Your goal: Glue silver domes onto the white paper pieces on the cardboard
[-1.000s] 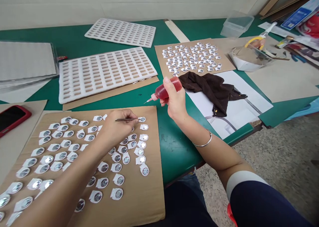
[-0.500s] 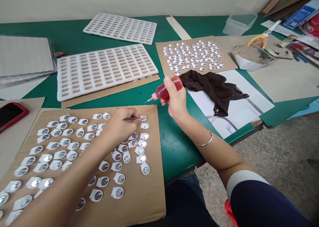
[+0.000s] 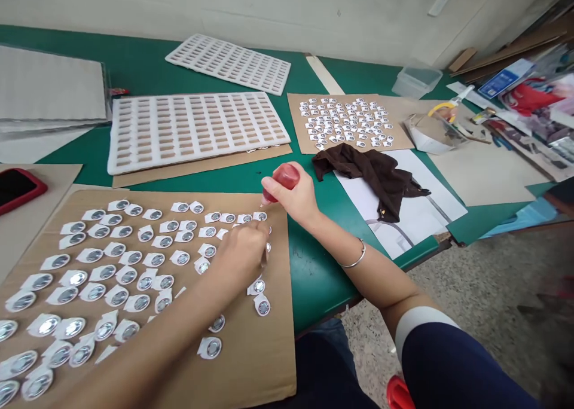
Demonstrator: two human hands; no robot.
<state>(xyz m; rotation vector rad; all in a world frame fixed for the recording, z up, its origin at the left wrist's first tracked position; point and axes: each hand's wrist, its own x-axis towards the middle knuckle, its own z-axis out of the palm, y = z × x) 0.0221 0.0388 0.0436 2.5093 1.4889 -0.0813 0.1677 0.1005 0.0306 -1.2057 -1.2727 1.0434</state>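
Rows of white tabs with round silvery pieces [image 3: 211,348] lie on a brown cardboard sheet [image 3: 251,373]. My left hand [image 3: 242,247] is closed over the sheet's right part, around the tweezers [image 3: 264,257], whose tips are hard to make out. My right hand [image 3: 298,194] grips a red squeeze bottle [image 3: 285,179] with its nozzle tilted down. The nozzle tip is just above a silvery piece [image 3: 259,216] near the sheet's upper right corner. My left forearm hides part of the rows.
White slotted trays [image 3: 197,131] lie behind the sheet. A second cardboard [image 3: 296,107] with small pieces, a dark brown cloth [image 3: 381,179], a clear box [image 3: 417,80] and scissors [image 3: 442,107] are at right. A red-cased phone [image 3: 20,188] lies left.
My right hand has brought the bottle down and left, nozzle now at the top right piece. My left hand has moved slightly down and right, turning the tweezers. The view has shifted.
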